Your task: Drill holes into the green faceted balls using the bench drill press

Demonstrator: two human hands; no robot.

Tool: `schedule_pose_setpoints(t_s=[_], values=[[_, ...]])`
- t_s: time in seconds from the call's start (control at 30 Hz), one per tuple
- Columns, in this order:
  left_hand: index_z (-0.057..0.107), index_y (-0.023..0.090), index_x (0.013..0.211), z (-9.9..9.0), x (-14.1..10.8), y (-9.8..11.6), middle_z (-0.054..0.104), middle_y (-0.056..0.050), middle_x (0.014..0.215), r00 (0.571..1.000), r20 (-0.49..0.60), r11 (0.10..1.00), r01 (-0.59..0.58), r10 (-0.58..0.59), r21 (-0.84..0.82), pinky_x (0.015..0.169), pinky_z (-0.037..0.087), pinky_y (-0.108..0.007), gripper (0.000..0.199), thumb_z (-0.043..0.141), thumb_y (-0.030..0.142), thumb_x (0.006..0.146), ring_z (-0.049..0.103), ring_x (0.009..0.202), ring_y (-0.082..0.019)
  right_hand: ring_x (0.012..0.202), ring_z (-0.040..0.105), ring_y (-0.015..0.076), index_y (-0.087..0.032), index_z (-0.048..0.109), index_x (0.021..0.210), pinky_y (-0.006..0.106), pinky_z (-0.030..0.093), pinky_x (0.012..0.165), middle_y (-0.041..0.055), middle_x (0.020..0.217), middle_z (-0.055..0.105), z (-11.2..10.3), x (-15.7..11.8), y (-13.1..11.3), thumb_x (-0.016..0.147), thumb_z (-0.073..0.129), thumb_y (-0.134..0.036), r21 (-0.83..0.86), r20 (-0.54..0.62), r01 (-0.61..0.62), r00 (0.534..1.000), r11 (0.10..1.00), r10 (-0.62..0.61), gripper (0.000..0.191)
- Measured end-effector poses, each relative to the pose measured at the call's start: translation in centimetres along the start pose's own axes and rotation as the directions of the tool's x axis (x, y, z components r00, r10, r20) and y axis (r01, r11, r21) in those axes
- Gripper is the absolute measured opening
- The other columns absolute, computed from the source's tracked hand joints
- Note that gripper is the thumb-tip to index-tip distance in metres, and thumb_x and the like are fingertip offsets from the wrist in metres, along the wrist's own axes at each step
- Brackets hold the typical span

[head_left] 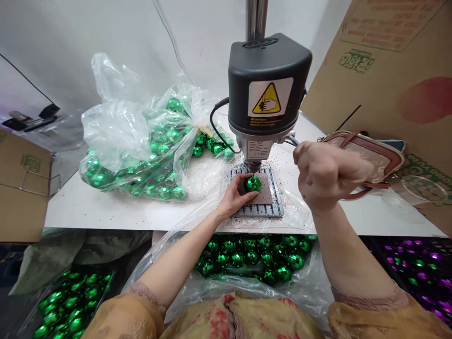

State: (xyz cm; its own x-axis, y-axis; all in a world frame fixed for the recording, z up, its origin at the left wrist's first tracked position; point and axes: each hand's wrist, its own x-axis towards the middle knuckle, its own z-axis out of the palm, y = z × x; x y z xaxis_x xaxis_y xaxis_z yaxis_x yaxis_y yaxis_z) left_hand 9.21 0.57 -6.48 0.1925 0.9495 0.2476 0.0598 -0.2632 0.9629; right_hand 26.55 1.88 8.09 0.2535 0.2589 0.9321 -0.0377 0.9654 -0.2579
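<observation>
Low left pile: green mirrored balls (72, 301) lie below table level; I can't tell whether they're bored.
Clear bag: more such balls show inside the plastic bag (137, 146) on my white table (106, 219), probably a separate batch.
Left fingers: my left hand (233, 195) is curled part-open, thumb and fingertips around one green ball (253, 185).
Ball under drill: it sits over the brownish pad (267, 196), the bit of the drill press (270, 84) at its top; I'd judge this one mid-drilling, its depth hidden.
Lap heap: many balls (250, 256) below the table edge, finished or waiting unclear.
Right fingers: my right hand (326, 174) is closed in a fist; anything inside is hidden.
</observation>
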Motion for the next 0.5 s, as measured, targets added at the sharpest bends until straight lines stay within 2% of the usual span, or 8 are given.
schedule_pose_setpoints(t_s=[0.07, 0.13, 0.2, 0.27, 0.3, 0.37, 0.43, 0.5], values=[[0.056, 0.021, 0.12, 0.2, 0.0, 0.4, 0.068, -0.008, 0.115, 0.999, -0.032, 1.0, 0.0, 0.0, 0.004, 0.099, 0.051, -0.041, 0.058, 0.084, 0.049, 0.076, 0.065, 0.109, -0.024, 0.035, 0.027, 0.0055, -0.019, 0.036, 0.044, 0.029, 0.021, 0.04, -0.0063, 0.039, 0.031, 0.9, 2.1, -0.5, 0.087, 0.065, -0.023, 0.02, -0.08, -0.157, 0.984, 0.987, 0.158, 0.052], [0.057, 0.021, 0.116, 0.3, -0.3, 1.1, 0.069, -0.008, 0.112, 0.995, -0.1, 0.999, -0.012, 0.015, 0.037, 0.096, 0.052, -0.04, 0.054, 0.084, 0.046, 0.077, 0.066, 0.105, -0.023, 0.034, 0.032, 0.0067, -0.02, 0.045, 0.045, 0.03, 0.019, 0.038, -0.0059, 0.038, 0.037, 1.6, 4.1, -0.9, 0.085, 0.069, -0.023, 0.07, -0.089, -0.269, 0.957, 0.961, 0.275, 0.047], [0.058, 0.021, 0.113, 0.1, -1.5, 2.2, 0.069, -0.007, 0.11, 0.982, -0.185, 0.991, -0.016, 0.04, 0.13, 0.092, 0.053, -0.038, 0.048, 0.082, 0.043, 0.078, 0.066, 0.102, -0.022, 0.033, 0.031, 0.007, -0.02, 0.046, 0.046, 0.03, 0.018, 0.038, -0.0061, 0.038, 0.036, 2.0, 5.5, -1.0, 0.083, 0.07, -0.02, 0.117, -0.077, -0.309, 0.945, 0.944, 0.319, 0.044], [0.059, 0.021, 0.11, -0.3, -3.4, 3.6, 0.069, -0.006, 0.106, 0.981, -0.183, 0.968, -0.017, 0.064, 0.249, 0.087, 0.053, -0.036, 0.043, 0.081, 0.041, 0.079, 0.066, 0.096, -0.021, 0.033, 0.029, 0.0067, -0.021, 0.043, 0.046, 0.031, 0.018, 0.037, -0.007, 0.039, 0.033, 2.1, 6.0, -0.9, 0.083, 0.068, -0.018, 0.151, -0.076, -0.315, 0.941, 0.937, 0.329, 0.044], [0.06, 0.021, 0.109, -0.6, -4.7, 4.3, 0.069, -0.006, 0.103, 0.99, -0.12, 0.952, -0.031, 0.07, 0.303, 0.084, 0.053, -0.035, 0.041, 0.081, 0.04, 0.078, 0.066, 0.094, -0.021, 0.034, 0.028, 0.0065, -0.021, 0.042, 0.047, 0.03, 0.019, 0.037, -0.0073, 0.039, 0.032, 2.1, 6.0, -0.9, 0.084, 0.067, -0.018, 0.158, -0.073, -0.315, 0.941, 0.936, 0.33, 0.045], [0.063, 0.022, 0.107, -1.2, -7.1, 5.5, 0.07, -0.005, 0.1, 0.991, 0.118, 0.92, -0.109, 0.069, 0.375, 0.081, 0.053, -0.035, 0.042, 0.082, 0.043, 0.077, 0.067, 0.091, -0.022, 0.034, 0.03, 0.0068, -0.022, 0.042, 0.048, 0.03, 0.021, 0.038, -0.0076, 0.041, 0.031, 1.9, 5.8, -0.8, 0.085, 0.066, -0.019, 0.156, -0.062, -0.319, 0.941, 0.935, 0.332, 0.044], [0.065, 0.022, 0.108, -1.9, -8.8, 6.4, 0.072, -0.006, 0.102, 0.943, 0.328, 0.896, -0.193, 0.056, 0.401, 0.083, 0.054, -0.036, 0.049, 0.085, 0.05, 0.073, 0.067, 0.093, -0.024, 0.035, 0.032, 0.0068, -0.021, 0.044, 0.049, 0.03, 0.022, 0.039, -0.0079, 0.041, 0.027, 1.9, 5.5, -0.7, 0.086, 0.067, -0.021, 0.141, -0.062, -0.312, 0.944, 0.94, 0.323, 0.043], [0.066, 0.023, 0.111, -2.9, -8.9, 6.7, 0.073, -0.007, 0.106, 0.948, 0.313, 0.884, -0.198, 0.062, 0.424, 0.086, 0.054, -0.037, 0.049, 0.083, 0.052, 0.076, 0.068, 0.098, -0.025, 0.034, 0.033, 0.0064, -0.021, 0.045, 0.048, 0.029, 0.021, 0.039, -0.0081, 0.041, 0.025, 1.9, 5.4, -0.7, 0.086, 0.067, -0.021, 0.128, -0.084, -0.297, 0.948, 0.946, 0.308, 0.044]])
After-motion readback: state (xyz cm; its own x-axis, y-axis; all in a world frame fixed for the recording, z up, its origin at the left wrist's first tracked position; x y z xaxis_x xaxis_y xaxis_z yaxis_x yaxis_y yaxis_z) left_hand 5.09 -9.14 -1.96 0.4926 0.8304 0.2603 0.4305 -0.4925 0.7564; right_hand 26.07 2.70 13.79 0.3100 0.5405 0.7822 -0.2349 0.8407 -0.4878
